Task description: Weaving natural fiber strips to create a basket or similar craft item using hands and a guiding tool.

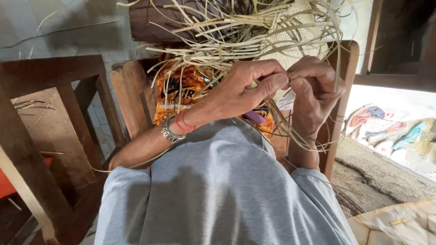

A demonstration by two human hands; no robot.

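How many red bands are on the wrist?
2. Both red bands sit side by side on the left wrist, right next to a metal watch, on the hand side of it. More could be hidden under the wrist. Both hands pinch pale straw strips.

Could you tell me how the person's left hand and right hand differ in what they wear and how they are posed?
The left hand comes in from the left with a metal wristwatch and red thread bands at its wrist; the right hand shows a bare wrist. The left hand lies flatter, thumb extended; the right hand rises from below, fingers curled down. Both pinch pale woven straw strips where they meet.
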